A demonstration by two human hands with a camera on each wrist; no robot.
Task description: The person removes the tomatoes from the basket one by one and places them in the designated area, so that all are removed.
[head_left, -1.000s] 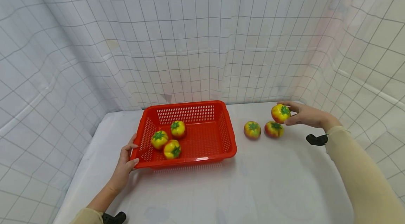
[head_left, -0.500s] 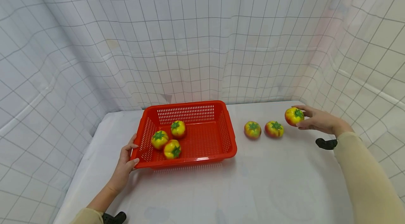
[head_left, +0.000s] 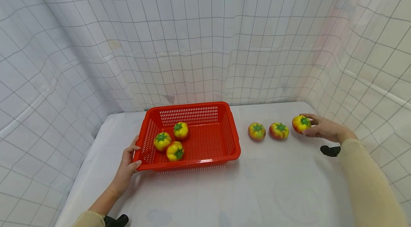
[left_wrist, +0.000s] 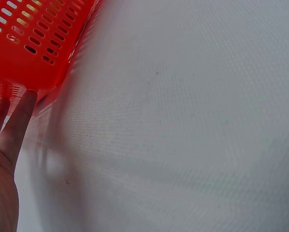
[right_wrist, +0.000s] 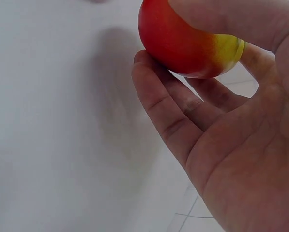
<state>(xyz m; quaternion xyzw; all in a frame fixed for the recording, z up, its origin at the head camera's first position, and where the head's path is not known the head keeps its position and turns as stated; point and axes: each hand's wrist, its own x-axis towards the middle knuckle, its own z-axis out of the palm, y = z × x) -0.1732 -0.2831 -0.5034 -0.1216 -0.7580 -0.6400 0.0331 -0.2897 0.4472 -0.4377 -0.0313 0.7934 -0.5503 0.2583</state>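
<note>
In the head view my right hand [head_left: 324,128] pinches a red and yellow bell pepper [head_left: 301,124] with a green star-shaped top, at the far right of the table. The right wrist view shows thumb and fingers around its smooth red side [right_wrist: 183,46]; whether it touches the table I cannot tell. Two similar peppers, one in the middle [head_left: 278,131] and one on the left [head_left: 256,132], lie in a row beside it. My left hand [head_left: 123,173] grips the left front corner of a red plastic basket [head_left: 231,134]. Inside it, three more peppers [head_left: 174,151] sit together toward the left.
A white cloth covers the table [head_left: 257,191]. Behind and along both sides hang white curtains [head_left: 192,41] with a dark grid. A black strap piece [head_left: 330,151] shows at the right wrist, another [head_left: 117,221] at the left.
My right hand has carried the pepper rightward from above the middle one, then lowered it toward the table at the row's right end. The left hand and basket have stayed put.
</note>
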